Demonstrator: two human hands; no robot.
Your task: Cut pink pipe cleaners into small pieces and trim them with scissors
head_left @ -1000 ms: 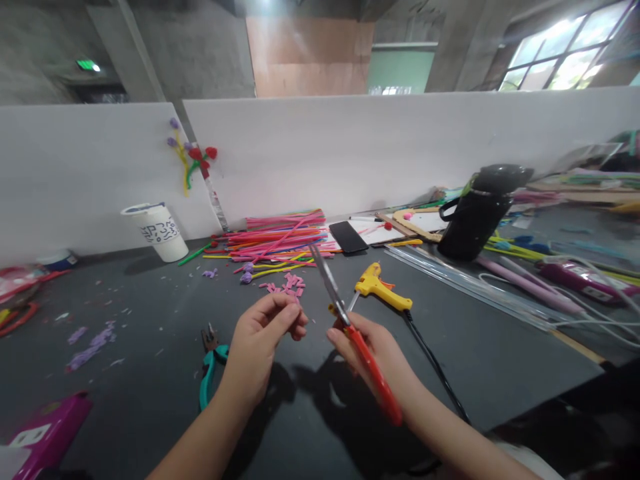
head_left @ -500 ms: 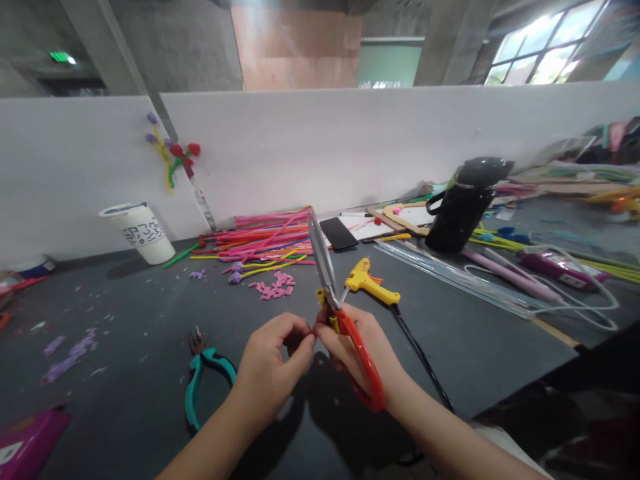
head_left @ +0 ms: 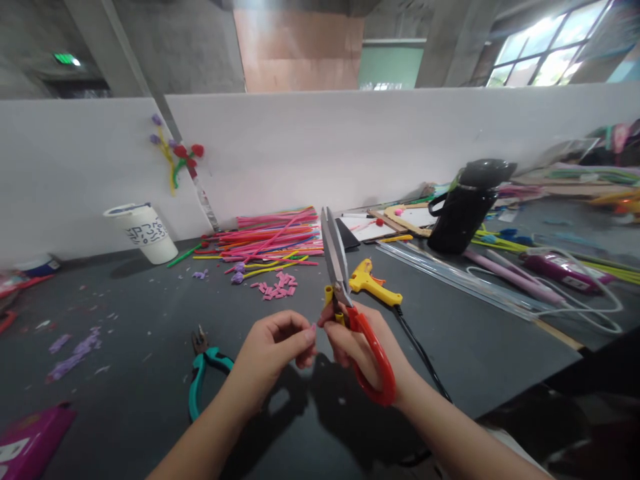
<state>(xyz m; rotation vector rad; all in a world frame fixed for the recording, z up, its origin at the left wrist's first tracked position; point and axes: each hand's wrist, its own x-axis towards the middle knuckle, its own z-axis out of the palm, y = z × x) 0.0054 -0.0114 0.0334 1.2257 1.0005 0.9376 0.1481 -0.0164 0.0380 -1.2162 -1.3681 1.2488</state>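
My left hand (head_left: 277, 347) is closed in a pinch, thumb against fingers. A speck of pink shows at its fingertips, too small to make out. Just to the right, my right hand (head_left: 367, 343) is wrapped round red-handled scissors (head_left: 336, 260), their blades pointing up and away from me. Small yellow tube-like parts (head_left: 329, 294) show beside the scissors' pivot; what they belong to is unclear. The two hands' fingertips are close, with a narrow gap between them. Beyond them lies a heap of short pink pieces (head_left: 275, 287). Teal-handled pliers (head_left: 197, 380) lie left of my left hand.
A yellow glue gun (head_left: 373, 283) with a black cord lies just beyond my right hand. Pink and red pipe cleaners (head_left: 270, 237) lie at the back. A white paper cup (head_left: 145, 233) stands left, a black jug (head_left: 463, 207) right, near clear strips (head_left: 450, 273).
My fingertips have come slightly apart. My right hand has shifted a little to the right with the scissors.
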